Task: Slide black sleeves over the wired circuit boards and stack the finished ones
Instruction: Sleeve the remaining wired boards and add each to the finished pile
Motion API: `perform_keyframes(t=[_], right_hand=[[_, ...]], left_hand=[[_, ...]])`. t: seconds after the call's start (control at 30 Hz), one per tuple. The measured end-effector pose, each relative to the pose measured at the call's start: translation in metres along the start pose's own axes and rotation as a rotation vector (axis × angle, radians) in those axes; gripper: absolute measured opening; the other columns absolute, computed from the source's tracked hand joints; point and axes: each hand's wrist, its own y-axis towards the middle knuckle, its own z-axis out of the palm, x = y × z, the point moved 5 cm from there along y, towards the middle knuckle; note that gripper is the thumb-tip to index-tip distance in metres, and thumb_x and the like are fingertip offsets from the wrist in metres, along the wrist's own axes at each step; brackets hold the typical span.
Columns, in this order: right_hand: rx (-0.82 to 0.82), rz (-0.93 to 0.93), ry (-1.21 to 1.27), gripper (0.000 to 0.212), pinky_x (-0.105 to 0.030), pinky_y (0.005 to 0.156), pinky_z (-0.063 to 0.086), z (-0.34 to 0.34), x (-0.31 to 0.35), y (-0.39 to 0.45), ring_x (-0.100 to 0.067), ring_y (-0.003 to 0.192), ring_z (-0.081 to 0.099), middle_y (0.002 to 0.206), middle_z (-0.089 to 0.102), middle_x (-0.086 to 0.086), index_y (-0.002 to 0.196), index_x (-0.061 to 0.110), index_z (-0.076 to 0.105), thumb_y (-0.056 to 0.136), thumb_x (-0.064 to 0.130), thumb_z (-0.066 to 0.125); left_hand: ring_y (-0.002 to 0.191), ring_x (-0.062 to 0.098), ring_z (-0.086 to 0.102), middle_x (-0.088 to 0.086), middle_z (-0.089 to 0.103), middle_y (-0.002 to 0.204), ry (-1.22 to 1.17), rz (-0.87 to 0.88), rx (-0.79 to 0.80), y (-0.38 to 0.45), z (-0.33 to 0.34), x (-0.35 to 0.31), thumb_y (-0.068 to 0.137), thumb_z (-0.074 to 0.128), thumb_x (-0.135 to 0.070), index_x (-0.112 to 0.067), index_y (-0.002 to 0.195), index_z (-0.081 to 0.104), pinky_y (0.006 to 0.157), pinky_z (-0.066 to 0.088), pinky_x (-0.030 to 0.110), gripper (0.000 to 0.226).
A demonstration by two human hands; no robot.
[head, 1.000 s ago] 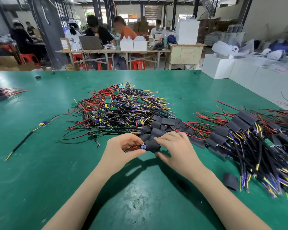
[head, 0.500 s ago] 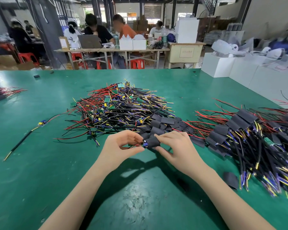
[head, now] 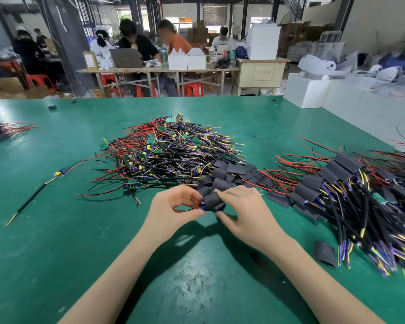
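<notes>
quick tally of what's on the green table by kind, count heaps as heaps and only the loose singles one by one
Heaps of bare wired boards: 1
Heaps of sleeved boards: 1
Clusters of empty black sleeves: 1
Lone empty sleeves: 1
Lone bare wired boards: 1
Boards being sleeved in the hands: 1
Small wire bundles at the left edge: 1
Total: 7

Illumination is bright and even, from overhead and the far windows. Soft dark shadows fall on the green surface (head: 56, 230) beneath and nearer than each hand. A dull sheen shows below them. Wide-angle distortion bends the edges; the far right blurs.
</notes>
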Motion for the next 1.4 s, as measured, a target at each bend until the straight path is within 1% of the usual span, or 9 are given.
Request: perform_keyframes(t=[0.17,0.33,0.47,0.6,0.77,0.93,1.2,1.3,1.4], right_hand=[[0.022,-0.012,0.063,0.047,-0.035,0.092,0.036,-0.002,0.0,0.002,-0.019,0.114,0.053,0.122,0.062,0.006,0.133,0.019,0.055,0.09,0.038,0.06],[-0.032,-0.028,0.099,0.035,-0.039,0.083,0.042,-0.013,-0.004,0.0,-0.021,0.102,0.061,0.113,0.068,0.005,0.127,0.016,0.061,0.094,0.029,0.058],[0.009,-0.088,-0.004,0.039,-0.038,0.081,0.04,-0.004,0.006,0.001,-0.026,0.108,0.058,0.118,0.064,-0.001,0.134,0.011,0.053,0.098,0.027,0.049],[0.016,-0.097,0.003,0.04,-0.037,0.078,0.039,-0.003,0.011,0.004,-0.029,0.101,0.057,0.107,0.064,-0.006,0.136,0.009,0.05,0.1,0.025,0.045],[0.018,-0.084,0.172,0.034,-0.042,0.079,0.048,-0.009,0.009,0.003,-0.031,0.089,0.058,0.094,0.062,-0.009,0.129,0.006,0.057,0.099,0.019,0.049],[-0.02,-0.076,0.329,0.025,-0.039,0.082,0.048,-0.012,0.004,0.002,-0.019,0.082,0.058,0.086,0.062,-0.004,0.116,0.01,0.065,0.098,0.021,0.053],[-0.019,-0.064,0.336,0.024,-0.038,0.069,0.046,-0.006,-0.003,0.003,-0.017,0.069,0.055,0.071,0.061,-0.003,0.1,0.014,0.071,0.097,0.028,0.051],[-0.019,0.002,0.42,0.027,-0.033,0.07,0.046,-0.003,-0.006,0.003,-0.011,0.068,0.053,0.072,0.063,-0.002,0.097,0.012,0.071,0.097,0.025,0.048],[0.001,0.071,0.526,0.03,-0.021,0.071,0.042,-0.002,-0.009,0.002,-0.005,0.072,0.057,0.078,0.067,0.011,0.125,0.015,0.061,0.098,0.015,0.049]], left_hand=[[0.073,0.008,0.068,0.002,0.074,0.081,-0.012,-0.011,-0.015,0.0,0.0,0.001,0.068,0.082,0.007,-0.013,0.087,0.07,0.068,0.05,0.014,0.03],[0.073,0.008,0.068,0.001,0.073,0.081,-0.021,-0.015,0.004,0.002,0.0,-0.001,0.069,0.082,0.007,-0.012,0.087,0.07,0.069,0.05,0.013,0.028],[0.073,0.01,0.069,0.0,0.075,0.087,0.021,-0.029,0.001,0.001,-0.003,0.001,0.069,0.082,0.005,-0.014,0.091,0.071,0.065,0.05,0.014,0.031],[0.074,0.011,0.07,-0.002,0.075,0.089,0.053,-0.037,0.0,0.0,-0.005,0.002,0.069,0.083,0.002,-0.021,0.095,0.073,0.064,0.053,0.02,0.036],[0.072,0.009,0.067,0.0,0.075,0.08,0.048,-0.035,0.002,-0.002,0.002,0.0,0.07,0.083,0.0,-0.025,0.095,0.074,0.061,0.051,0.024,0.037],[0.071,0.011,0.068,0.001,0.075,0.083,0.021,-0.014,0.008,-0.002,0.004,-0.003,0.069,0.084,0.001,-0.022,0.093,0.074,0.058,0.05,0.023,0.035],[0.061,0.007,0.065,-0.003,0.074,0.077,0.096,-0.006,0.028,-0.004,0.01,0.001,0.066,0.088,-0.007,-0.02,0.087,0.071,0.062,0.049,0.016,0.03],[0.07,0.011,0.065,0.0,0.072,0.086,0.089,0.046,0.095,-0.003,0.015,-0.003,0.069,0.086,-0.005,-0.022,0.104,0.069,0.071,0.053,0.02,0.042],[0.084,0.019,0.063,-0.001,0.065,0.097,0.082,0.083,0.188,-0.004,0.02,-0.003,0.072,0.084,-0.005,-0.022,0.128,0.061,0.082,0.054,0.026,0.063]])
